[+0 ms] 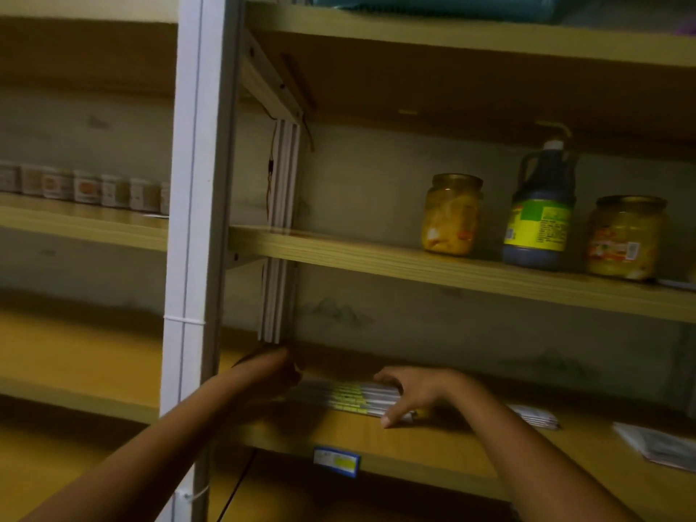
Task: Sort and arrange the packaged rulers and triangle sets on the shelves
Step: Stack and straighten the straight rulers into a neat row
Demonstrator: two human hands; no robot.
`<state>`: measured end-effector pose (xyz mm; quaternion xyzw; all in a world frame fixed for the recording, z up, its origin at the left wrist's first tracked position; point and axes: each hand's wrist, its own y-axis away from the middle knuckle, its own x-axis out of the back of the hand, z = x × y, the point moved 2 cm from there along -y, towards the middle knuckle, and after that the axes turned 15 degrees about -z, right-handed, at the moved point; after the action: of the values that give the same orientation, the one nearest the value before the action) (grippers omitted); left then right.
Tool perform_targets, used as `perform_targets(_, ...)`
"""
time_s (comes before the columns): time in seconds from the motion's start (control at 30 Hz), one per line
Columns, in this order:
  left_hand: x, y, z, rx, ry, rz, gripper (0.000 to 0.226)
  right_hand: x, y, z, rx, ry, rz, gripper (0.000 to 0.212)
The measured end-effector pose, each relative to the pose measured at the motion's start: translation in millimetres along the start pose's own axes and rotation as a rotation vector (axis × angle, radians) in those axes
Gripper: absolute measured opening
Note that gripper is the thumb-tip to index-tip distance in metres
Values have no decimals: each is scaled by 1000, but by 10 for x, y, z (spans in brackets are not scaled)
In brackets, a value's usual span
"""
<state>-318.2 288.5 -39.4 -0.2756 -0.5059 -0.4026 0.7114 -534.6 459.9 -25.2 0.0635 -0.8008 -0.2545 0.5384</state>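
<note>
A row of packaged rulers (346, 397) with yellow-green labels lies flat on the lower wooden shelf (339, 442). My right hand (410, 393) grips the right end of this stack, fingers on top and thumb at its front edge. My left hand (271, 374) is at the stack's left end near the rear post; its fingers are hidden and blurred. More packaged sets (534, 416) lie to the right behind my right forearm, and another pack (655, 446) sits at the far right of the same shelf.
On the shelf above stand two glass jars (452, 214) (625, 237) and a dark sauce bottle (540, 209). A white upright post (196, 220) divides the bays. Small jars (86, 188) line the left bay's shelf. A blue price tag (336, 461) sits on the shelf edge.
</note>
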Motion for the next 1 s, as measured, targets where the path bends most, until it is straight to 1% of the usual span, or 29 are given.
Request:
perform_targets(0.07,22,10,13,-15,-28,12,25,-24,-17,27,-15,-15,-12,92)
perform_targets(0.2,76,25,-7,-18,-11,22,16,-33,6,42,6,-11,70,77)
perform_targets(0.37,94,77,-12,11,12,13,17,-50,27,13,2,173,163,51)
perform_targets(0.47,80,72,-17,26,64,16,15,-62,1,-8,-39,301,223,41)
perform_targets(0.57,93,89,28,34,60,16,14,-91,-44,-40,-36,367,260,42)
perform_targets(0.77,99,88,28,48,46,4,15,-70,-119,-25,-44,385,275,45)
perform_targets(0.93,133,89,35,73,39,18,19,-46,-145,28,-63,365,294,57)
perform_targets(1.0,151,87,37,76,39,38,21,-42,-134,58,-46,340,301,58)
